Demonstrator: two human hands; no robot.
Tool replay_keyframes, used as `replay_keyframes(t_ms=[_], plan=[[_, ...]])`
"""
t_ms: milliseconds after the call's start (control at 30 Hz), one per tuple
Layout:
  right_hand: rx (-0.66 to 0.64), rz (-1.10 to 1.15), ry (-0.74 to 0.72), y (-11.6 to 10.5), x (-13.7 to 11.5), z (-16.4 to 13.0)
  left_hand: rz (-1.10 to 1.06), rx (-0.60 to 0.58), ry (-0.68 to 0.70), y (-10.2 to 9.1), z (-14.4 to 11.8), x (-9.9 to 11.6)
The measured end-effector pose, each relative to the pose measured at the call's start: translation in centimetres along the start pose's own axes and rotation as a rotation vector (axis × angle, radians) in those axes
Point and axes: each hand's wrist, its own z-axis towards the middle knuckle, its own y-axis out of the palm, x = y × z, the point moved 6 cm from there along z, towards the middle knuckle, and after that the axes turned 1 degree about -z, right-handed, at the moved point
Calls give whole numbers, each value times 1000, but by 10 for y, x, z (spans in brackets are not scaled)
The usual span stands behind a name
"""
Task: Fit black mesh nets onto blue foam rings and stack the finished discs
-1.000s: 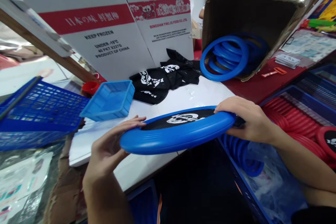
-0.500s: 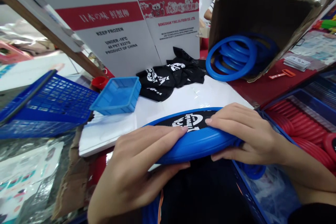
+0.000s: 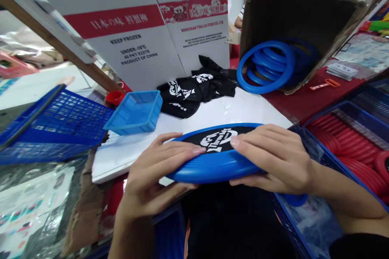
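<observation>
Disc before board, between left hand and right hand. Small tray at left, cloth pile behind, rings in tipped carton at right.

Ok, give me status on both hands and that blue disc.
Left hand and right hand both gripping the blue disc, fingers over its black fabric centre. Disc held above the white table edge. Nothing blocking.

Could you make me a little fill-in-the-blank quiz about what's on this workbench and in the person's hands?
1. Both the left hand and the right hand grip a blue-rimmed ____ with a black printed centre.
2. The tipped cardboard box holds a stack of ____ rings.
3. The rings in the crate at the right are ____.
4. The black cloths lie on the ____ board.

Missing words: disc; blue; red; white
</observation>
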Motion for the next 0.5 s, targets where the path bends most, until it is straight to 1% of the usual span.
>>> replay_keyframes(t_ms=[100, 133, 167, 233, 333, 400, 433, 500], plan=[[-11, 34, 78, -3, 21, -11, -57, 99, -24, -9, -20, -29], [-18, 55, 116, -3, 28, -15, -42, 119, -52, -11, -24, -33], [-23, 73, 145, -3, 34, -19, -13, 128, -76, -11, -26, -34], [-19, 93, 155, -3, 39, -23, 66, 101, -97, -9, -22, -22], [-3, 84, 113, -1, 35, -20, 159, 13, -52, 0, -2, 11], [-14, 82, 88, 0, 31, -16, 205, -41, -34, 4, 11, 28], [-19, 82, 83, 1, 29, -14, 224, -54, -30, 5, 16, 33], [-21, 85, 82, 1, 28, -11, 255, -58, -32, 7, 20, 35]])
